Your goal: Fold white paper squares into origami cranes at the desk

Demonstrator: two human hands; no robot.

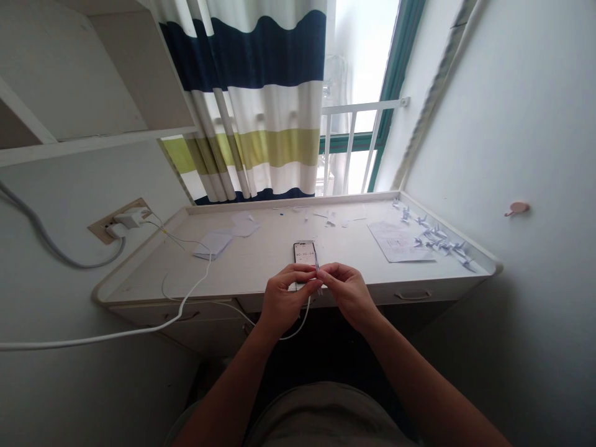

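Note:
My left hand (pixel 287 290) and my right hand (pixel 348 288) meet at the front edge of the desk, fingertips pinched together. Between them they hold a small, narrow piece of folded paper (pixel 317 268), mostly covered by the fingers. Just behind the hands a phone (pixel 305 251) lies on the desk, its screen lit with a timer and its lower part hidden by my left hand. Along the right side of the desk is a group of small folded paper figures (pixel 437 234), beside a flat paper sheet with faint markings (pixel 395 242).
Loose paper sheets (pixel 214 242) lie at the left of the desk (pixel 261 273), with paper scraps (pixel 330 222) near the back. A white cable (pixel 205 273) crosses the left side from a wall socket (pixel 120 220) and hangs below the front edge. A curtain (pixel 274 112) hangs behind.

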